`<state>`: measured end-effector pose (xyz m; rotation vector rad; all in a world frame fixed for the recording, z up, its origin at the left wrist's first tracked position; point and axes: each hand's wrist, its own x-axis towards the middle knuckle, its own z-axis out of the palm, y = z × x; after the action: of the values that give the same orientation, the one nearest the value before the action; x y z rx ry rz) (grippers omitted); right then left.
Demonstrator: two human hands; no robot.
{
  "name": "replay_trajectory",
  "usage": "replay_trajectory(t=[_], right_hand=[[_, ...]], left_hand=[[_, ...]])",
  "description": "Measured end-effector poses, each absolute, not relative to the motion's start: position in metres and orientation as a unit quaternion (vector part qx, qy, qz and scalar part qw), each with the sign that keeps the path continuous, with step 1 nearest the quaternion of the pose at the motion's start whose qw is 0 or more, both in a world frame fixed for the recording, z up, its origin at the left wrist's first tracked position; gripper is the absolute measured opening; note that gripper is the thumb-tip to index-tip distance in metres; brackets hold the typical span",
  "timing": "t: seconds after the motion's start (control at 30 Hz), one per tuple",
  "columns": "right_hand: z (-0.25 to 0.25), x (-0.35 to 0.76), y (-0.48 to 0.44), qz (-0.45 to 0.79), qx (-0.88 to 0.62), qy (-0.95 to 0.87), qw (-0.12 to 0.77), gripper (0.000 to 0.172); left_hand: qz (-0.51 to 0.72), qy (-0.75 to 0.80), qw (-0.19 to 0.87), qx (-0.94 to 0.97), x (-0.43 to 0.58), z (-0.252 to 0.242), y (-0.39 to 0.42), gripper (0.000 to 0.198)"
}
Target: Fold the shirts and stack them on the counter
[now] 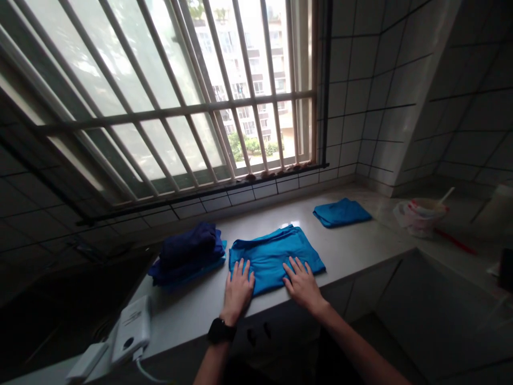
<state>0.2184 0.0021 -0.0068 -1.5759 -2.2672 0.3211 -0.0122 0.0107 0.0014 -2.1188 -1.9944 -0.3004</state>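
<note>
A bright blue folded garment (270, 254) lies on the countertop in front of me. My left hand (239, 287) rests flat on its near left corner, fingers apart, with a black watch (221, 331) on the wrist. On the near right part of the cloth, my right hand (302, 283) lies flat with its fingers spread. Left of the garment sits a stack of dark blue and purple folded clothes (188, 251), with a little light blue cloth showing at its side. A smaller folded blue cloth (342, 212) lies apart at the back right.
A barred window (240, 101) rises behind the white countertop (192, 315). White devices, one a power bank (131, 329) with a plugged cable, sit at the front left. A bowl in a plastic bag (422, 215) and a red-handled object (455, 241) are on the right.
</note>
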Motion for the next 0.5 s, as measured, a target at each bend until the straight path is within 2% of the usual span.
replay_trajectory(t=[0.1,0.33,0.5], right_hand=[[-0.018,0.219,0.004,0.104,-0.557,-0.803,0.183,0.049],[-0.005,0.237,0.031,0.167,-0.513,-0.823,0.178,0.047],[0.012,0.256,0.069,0.203,-0.465,-0.848,0.152,0.059]], left_hand=[[-0.112,-0.694,0.104,-0.704,-0.016,-0.019,-0.001,0.048],[-0.089,-0.723,0.14,-0.671,0.004,-0.025,-0.043,0.051],[-0.054,-0.702,0.096,-0.704,0.037,0.007,-0.074,0.051]])
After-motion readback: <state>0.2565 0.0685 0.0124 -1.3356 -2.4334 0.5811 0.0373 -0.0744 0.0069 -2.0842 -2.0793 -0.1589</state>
